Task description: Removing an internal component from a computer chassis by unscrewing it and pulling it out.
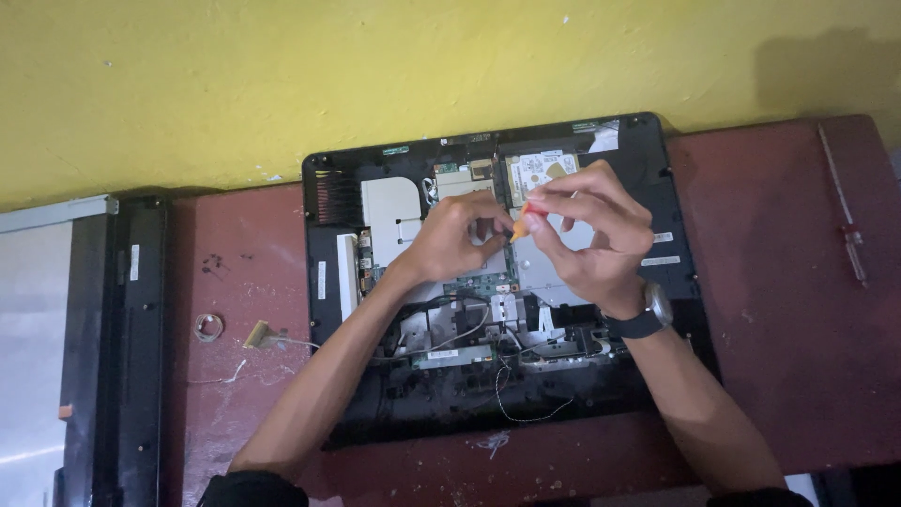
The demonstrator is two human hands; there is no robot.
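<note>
Orange-handled screwdriver (522, 222), seemingly pinched by both hands' fingers (563, 202), over opened laptop (488, 282).

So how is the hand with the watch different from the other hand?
The right hand wears a dark wristwatch; the left hand has a bare wrist. The right hand pinches a red-and-orange tool handle; the left hand's fingertips rest beside its tip. Both hover over the opened laptop.
</note>
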